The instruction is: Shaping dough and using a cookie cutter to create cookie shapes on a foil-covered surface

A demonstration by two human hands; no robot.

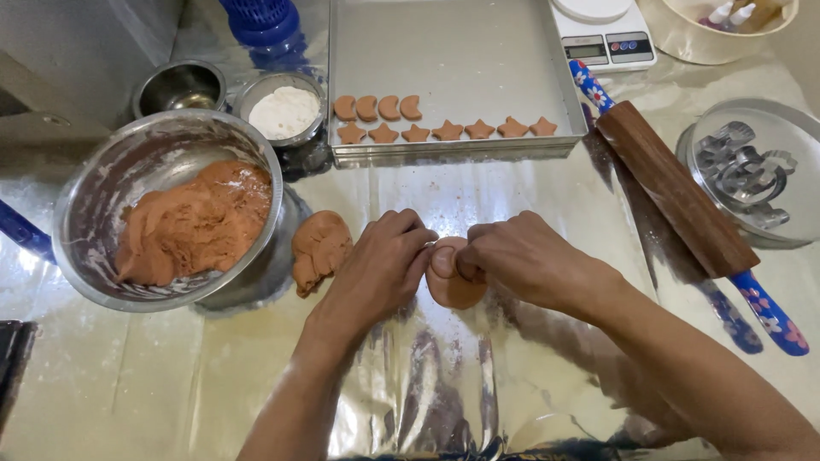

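Observation:
My left hand point(380, 260) and my right hand point(517, 256) meet over a small flat round piece of brown dough point(453, 288) on the shiny foil-covered work surface point(205, 376). Both hands pinch its upper edge with thumbs and fingertips. A loose lump of the same dough point(319, 249) lies just left of my left hand. A large steel bowl point(94, 213) at the left holds a big mass of brown dough point(192, 226).
A steel baking tray point(461, 51) at the back holds crescent and star dough shapes point(444, 130). A wooden rolling pin point(675, 196) with blue floral handles lies at the right, beside a round tin of metal cutters point(752, 171). A flour bowl point(284, 111), an empty steel bowl point(179, 85) and a kitchen scale point(602, 38) stand behind.

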